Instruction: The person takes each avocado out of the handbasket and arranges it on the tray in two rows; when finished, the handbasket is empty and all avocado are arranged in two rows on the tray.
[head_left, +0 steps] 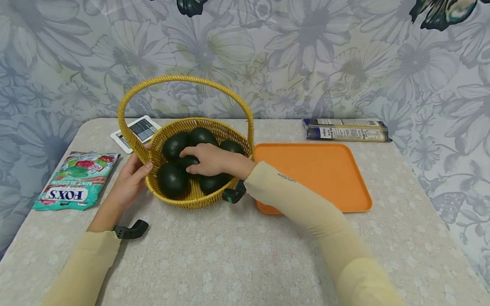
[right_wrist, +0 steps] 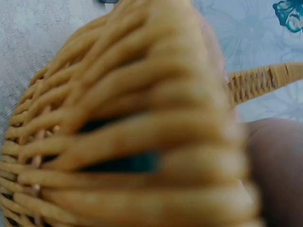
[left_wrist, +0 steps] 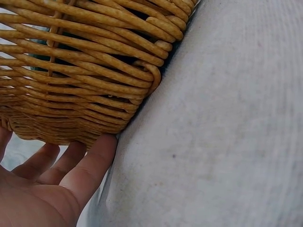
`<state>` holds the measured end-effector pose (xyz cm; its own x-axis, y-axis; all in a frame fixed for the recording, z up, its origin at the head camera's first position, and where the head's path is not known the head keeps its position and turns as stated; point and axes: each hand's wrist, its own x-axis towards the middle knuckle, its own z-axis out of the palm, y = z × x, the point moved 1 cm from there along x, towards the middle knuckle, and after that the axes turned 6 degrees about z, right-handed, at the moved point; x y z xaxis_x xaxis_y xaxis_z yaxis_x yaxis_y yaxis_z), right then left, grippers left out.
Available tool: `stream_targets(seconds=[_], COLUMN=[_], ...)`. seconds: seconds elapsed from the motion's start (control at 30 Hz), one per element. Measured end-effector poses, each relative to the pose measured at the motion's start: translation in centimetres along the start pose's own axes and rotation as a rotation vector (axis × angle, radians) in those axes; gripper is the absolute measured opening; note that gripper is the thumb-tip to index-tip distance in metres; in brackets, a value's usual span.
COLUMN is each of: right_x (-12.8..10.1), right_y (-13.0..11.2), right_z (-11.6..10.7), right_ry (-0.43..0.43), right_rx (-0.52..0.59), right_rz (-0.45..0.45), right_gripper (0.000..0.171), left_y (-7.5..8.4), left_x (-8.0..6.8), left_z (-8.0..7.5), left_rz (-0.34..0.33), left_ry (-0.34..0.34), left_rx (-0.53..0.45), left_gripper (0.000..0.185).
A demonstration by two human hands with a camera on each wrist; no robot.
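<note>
ease beige right sleeve [head_left: 305, 207] clear of yellow wicker basket [head_left: 194, 204]; steady it, gripped in left hand [head_left: 131, 179]; raise dark-green avocado [head_left: 186, 161] straight up from inside, apparently pinched under right hand [head_left: 211, 160] between thumb and fingers, nudging no avocados [head_left: 173, 181] around that hand.

6 avocados [head_left: 173, 180] visible; 2 packets [head_left: 351, 133]; 1 each: basket [head_left: 186, 203], tray [head_left: 321, 173], bag [head_left: 78, 178], device [head_left: 142, 129]

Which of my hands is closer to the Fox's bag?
Left. The left hand touches the left side of the basket, just right of the Fox's bag; the right hand reaches into the basket, farther off.
</note>
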<state>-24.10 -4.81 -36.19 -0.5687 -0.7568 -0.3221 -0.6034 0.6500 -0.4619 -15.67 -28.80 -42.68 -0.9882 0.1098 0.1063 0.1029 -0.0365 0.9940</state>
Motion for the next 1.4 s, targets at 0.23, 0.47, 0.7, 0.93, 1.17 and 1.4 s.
stream_targets(seconds=[0.23, 0.47, 0.7, 0.93, 1.17, 1.4], right_x=[0.5, 0.6, 0.4, 0.6, 0.6, 0.6], right_y=[0.6, 1.0, 1.1, 1.2, 1.3, 1.5], right_z=[0.4, 0.6, 0.6, 0.9, 0.9, 0.8], right_ry=[0.025, 0.027, 0.009, 0.031, 0.037, 0.078], right_rx=[0.100, 0.162, 0.211, 0.196, 0.229, 0.251], right_rz=[-0.011, -0.015, -0.009, -0.014, -0.002, 0.005], right_gripper=[0.049, 0.048, 0.048, 0.047, 0.042, 0.041], left_y=[0.0, -0.1, -0.1, -0.1, -0.1, -0.3], left_x=[0.0, 0.0, 0.0, -0.1, -0.1, 0.0], left_z=[0.0, 0.2, 0.2, 0.1, 0.0, 0.0], left_rz=[0.002, 0.016, 0.036, 0.029, 0.025, 0.016], left_ry=[0.001, 0.000, 0.007, 0.005, 0.010, 0.005], left_rx=[-0.001, -0.016, -0.019, -0.025, -0.041, -0.031], left_gripper=[0.056, 0.055, 0.055, 0.056, 0.056, 0.055])
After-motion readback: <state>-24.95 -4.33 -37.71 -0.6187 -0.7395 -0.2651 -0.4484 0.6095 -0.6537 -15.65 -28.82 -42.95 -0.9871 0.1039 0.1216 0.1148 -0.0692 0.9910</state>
